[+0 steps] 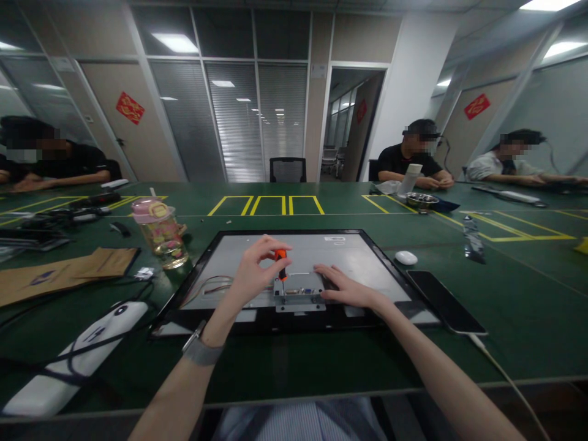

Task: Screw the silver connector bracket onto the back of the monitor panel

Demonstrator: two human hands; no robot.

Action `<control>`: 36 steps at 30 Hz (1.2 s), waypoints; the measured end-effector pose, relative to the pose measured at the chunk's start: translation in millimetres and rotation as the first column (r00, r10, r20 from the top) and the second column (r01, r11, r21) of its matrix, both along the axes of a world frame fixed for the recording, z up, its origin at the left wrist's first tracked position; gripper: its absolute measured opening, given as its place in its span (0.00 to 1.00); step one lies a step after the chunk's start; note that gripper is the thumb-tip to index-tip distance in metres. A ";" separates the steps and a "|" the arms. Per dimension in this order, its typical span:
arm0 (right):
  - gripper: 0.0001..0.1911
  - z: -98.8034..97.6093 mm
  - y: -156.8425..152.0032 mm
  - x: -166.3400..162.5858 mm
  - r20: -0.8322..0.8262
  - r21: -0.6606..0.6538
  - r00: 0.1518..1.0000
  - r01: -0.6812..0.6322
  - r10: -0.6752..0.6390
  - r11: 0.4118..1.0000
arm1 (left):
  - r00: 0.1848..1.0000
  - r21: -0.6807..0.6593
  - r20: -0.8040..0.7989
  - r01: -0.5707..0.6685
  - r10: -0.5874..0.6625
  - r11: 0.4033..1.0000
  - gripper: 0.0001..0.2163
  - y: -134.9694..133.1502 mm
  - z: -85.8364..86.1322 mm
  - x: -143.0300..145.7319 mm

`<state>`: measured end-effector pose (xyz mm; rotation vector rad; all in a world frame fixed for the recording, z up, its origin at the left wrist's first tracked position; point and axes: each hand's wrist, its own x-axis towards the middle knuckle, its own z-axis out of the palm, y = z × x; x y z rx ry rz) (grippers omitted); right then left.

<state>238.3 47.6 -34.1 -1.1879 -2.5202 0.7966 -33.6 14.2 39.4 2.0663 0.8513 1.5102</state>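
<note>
My left hand (261, 267) pinches the orange and black handle of a screwdriver (282, 264), which stands upright with its shaft pointing down at a metal bracket box (299, 300). Ports show along the near side of that box, which sits on the back of a flat display panel (353, 257) lying on the table. My right hand (344, 285) rests with fingers stretched out at the box's right side, touching the box and the panel. Thin coloured wires (209, 286) run across the panel from the left. The screwdriver's tip is too small to make out.
Left of the panel stand a drink bottle (160, 233), a brown paper envelope (64, 272) and a white power bank (82, 355) with black cables. To the right lie a white earbud case (406, 258) and a phone (443, 300) on a cable. Several people sit across the green table (528, 306).
</note>
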 end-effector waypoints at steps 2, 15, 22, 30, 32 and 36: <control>0.36 0.6 -0.3 -0.1 0.005 0.003 1.000 0.003 -0.003 1.000 | 0.999 -0.008 -0.032 0.032 -0.032 0.999 0.08 -0.8 0.0 -1.0; 0.37 4.3 -2.9 -2.3 0.030 -0.002 1.000 0.009 -0.009 1.000 | 0.996 -0.040 -0.056 0.071 -0.073 0.997 0.11 1.2 -1.3 -3.1; 0.36 0.7 -0.2 -1.1 0.012 0.007 1.000 -0.007 0.007 1.000 | 0.996 -0.164 0.042 0.085 -0.079 0.983 0.17 1.2 -5.4 -0.8; 0.36 2.0 -0.5 -1.9 0.014 0.008 1.000 -0.001 0.001 1.000 | 0.998 -0.030 -0.045 0.048 -0.050 0.998 0.14 -0.9 -1.9 -1.5; 0.37 2.6 -0.7 -1.8 0.016 0.007 1.000 -0.002 0.002 1.000 | 0.998 -0.057 -0.013 0.061 -0.061 0.997 0.15 -0.2 -2.9 -1.8; 0.37 -0.1 0.9 -0.7 0.011 0.010 1.000 -0.005 0.004 1.000 | 1.000 0.006 -0.029 -0.006 0.006 1.000 0.12 1.9 -4.1 -0.8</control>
